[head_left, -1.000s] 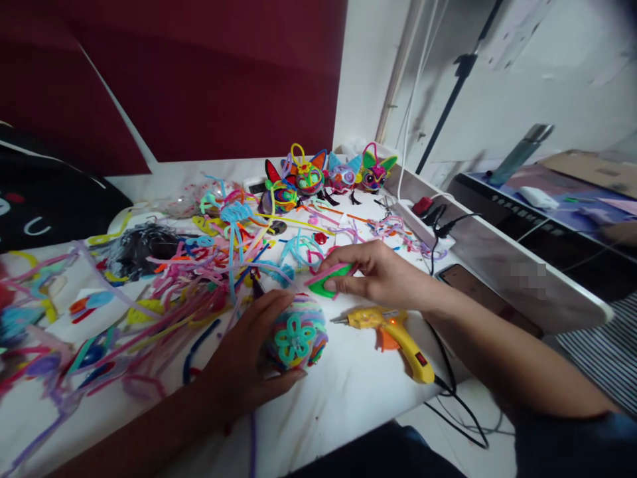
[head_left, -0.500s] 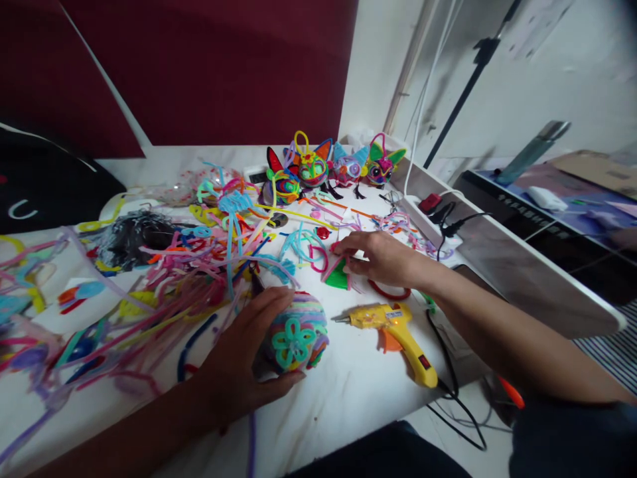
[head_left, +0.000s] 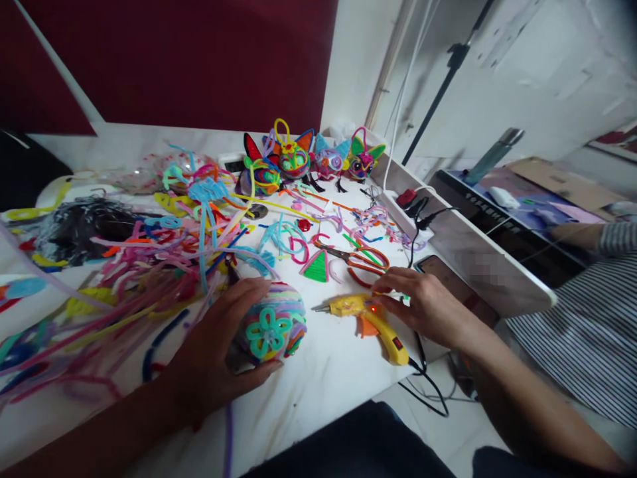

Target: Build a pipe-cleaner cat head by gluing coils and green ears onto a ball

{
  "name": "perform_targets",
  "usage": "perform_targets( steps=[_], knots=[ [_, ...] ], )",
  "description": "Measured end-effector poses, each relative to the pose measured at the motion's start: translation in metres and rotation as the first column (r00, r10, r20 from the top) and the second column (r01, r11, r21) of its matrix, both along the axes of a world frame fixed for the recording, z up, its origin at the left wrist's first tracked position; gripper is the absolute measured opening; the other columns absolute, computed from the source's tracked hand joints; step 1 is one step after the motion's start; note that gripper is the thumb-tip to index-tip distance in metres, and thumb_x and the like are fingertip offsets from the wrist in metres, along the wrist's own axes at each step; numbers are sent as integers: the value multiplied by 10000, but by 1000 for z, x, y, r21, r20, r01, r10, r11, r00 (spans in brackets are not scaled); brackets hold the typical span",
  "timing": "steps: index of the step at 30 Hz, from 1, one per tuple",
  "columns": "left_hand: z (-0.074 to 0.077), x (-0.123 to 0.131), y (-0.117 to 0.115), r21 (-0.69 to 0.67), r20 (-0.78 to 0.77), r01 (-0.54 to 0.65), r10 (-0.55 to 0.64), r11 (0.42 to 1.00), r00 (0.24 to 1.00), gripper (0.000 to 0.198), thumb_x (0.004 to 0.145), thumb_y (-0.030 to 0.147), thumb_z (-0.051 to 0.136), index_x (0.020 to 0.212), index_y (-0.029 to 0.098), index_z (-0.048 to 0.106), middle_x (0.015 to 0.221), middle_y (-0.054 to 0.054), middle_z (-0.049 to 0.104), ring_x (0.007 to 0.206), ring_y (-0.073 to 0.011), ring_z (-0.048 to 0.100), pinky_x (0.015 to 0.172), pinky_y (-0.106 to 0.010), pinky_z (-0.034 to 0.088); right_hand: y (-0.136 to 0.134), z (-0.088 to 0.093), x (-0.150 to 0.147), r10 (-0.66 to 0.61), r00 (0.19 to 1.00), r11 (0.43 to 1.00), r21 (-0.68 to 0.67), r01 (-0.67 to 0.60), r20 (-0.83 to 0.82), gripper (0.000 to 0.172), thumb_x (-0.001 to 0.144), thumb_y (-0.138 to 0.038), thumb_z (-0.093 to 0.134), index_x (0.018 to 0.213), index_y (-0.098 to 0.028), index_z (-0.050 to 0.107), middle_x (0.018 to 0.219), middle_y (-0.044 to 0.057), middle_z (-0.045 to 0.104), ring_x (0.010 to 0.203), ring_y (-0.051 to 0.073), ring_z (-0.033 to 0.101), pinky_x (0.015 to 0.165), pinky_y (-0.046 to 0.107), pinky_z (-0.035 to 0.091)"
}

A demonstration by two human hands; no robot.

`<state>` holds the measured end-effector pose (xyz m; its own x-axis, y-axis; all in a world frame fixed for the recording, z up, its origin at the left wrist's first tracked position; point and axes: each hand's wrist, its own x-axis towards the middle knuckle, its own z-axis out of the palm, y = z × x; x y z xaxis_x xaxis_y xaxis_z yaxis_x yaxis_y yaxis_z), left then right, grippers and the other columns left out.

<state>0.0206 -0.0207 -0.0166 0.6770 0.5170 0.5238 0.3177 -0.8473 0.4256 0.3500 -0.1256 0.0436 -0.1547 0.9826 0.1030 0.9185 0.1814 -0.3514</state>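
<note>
Teal flower of looped pipe cleaner, pale centre, on front of pipe-cleaner ball, head view. Ball wound in soft stripes: lilac, pink and turquoise up top, some red at the crown, yellow low down. Second raised patch on its right edge, mixed orange, purple and blue. Fuzzy, round, sits on white table inside curve of left hand. Left fingers spread, cupped: fingertips over the top, thumb along the near side, holding it.

Right hand over rear of yellow glue gun. Fingers bent, thumb close under forefinger; can't tell if they pinch the gun or just hover. Gun lies on its side, nozzle toward ball, orange trigger, small red light lit just beside right thumb.

Green triangle edged pink, flat, beyond left fingertips. Orange-handled scissors past right fingertips, blades toward triangle. Tangle of loose pipe cleaners left of left fingers. Four eared ornaments in a row, well beyond both hands. Phone just beyond right knuckles.
</note>
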Motion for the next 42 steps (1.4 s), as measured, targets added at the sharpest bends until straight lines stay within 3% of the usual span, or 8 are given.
perform_targets(
  steps=[6, 10, 17, 23, 27, 31, 36, 42],
  knots=[
    [-1, -1, -1, -1, 11, -4, 4, 1000, 1000, 802, 842, 382, 691, 1549, 284, 325, 1478, -105, 533, 1340, -354, 538, 1117, -494, 493, -45, -25, -20, -275, 953, 953, -92, 287, 126, 299, 940, -455, 575, 1054, -183, 625, 922, 91, 711, 786, 261, 700, 673, 364, 505],
    [0, -1, -4, -47, 0, -14, 14, 999, 1000, 816, 836, 375, 712, 1543, 278, 317, 1488, -118, 512, 1383, -354, 494, 1154, -503, 447, -50, -32, -28, -375, 920, 895, -212, 391, 115, 365, 914, -543, 568, 1052, -206, 592, 807, 36, 690, 663, 221, 646, 595, 324, 415],
    [1, -1, -5, -39, 7, 1, -1, 999, 1000, 783, 857, 366, 689, 1532, 268, 306, 1479, -123, 511, 1388, -331, 492, 1159, -476, 438, -45, -29, -25, -456, 884, 844, -367, 392, -104, 320, 900, -526, 537, 934, -214, 596, 719, 5, 617, 612, 161, 522, 556, 289, 352],
    [1, -1, -4, -23, 32, 38, -37, 999, 999, 755, 859, 343, 695, 1512, 282, 321, 1484, -124, 498, 1381, -327, 497, 1154, -480, 441, -59, -35, -22, -552, 724, 828, -377, 415, -415, 386, 872, -554, 631, 1018, -197, 634, 753, 9, 622, 580, 127, 477, 492, 248, 367],
    [2, 0, -4, 10, 47, 55, -56, 998, 997, 707, 835, 312, 729, 1455, 271, 391, 1441, -134, 528, 1336, -337, 532, 1122, -506, 464, -63, -26, -27, -503, 546, 846, -253, 469, -670, 330, 774, -458, 780, 945, -201, 665, 758, 8, 629, 580, 119, 531, 456, 203, 411],
    [3, 0, -3, -12, 57, 69, -68, 998, 996, 692, 842, 318, 724, 1449, 262, 395, 1441, -146, 524, 1344, -334, 521, 1129, -512, 454, -61, -23, -32, -420, 477, 879, -215, 425, -772, 290, 738, -383, 841, 940, -214, 720, 775, 19, 686, 616, 145, 620, 473, 191, 494],
    [3, 0, -2, -17, 56, 77, -76, 997, 996, 711, 824, 311, 732, 1449, 251, 399, 1434, -148, 543, 1345, -333, 526, 1129, -506, 455, -52, -22, -48, -279, 492, 931, -106, 351, -825, 177, 835, -325, 775, 986, -250, 718, 879, 38, 763, 783, 201, 738, 598, 228, 605],
    [2, 0, -2, -31, 74, 92, -90, 995, 993, 720, 823, 293, 730, 1459, 254, 395, 1446, -156, 540, 1354, -336, 522, 1130, -519, 455, -45, -21, -65, -139, 630, 983, -30, 181, -764, 171, 883, -218, 734, 1039, -244, 668, 900, 23, 793, 793, 176, 775, 663, 214, 640]
  ],
)
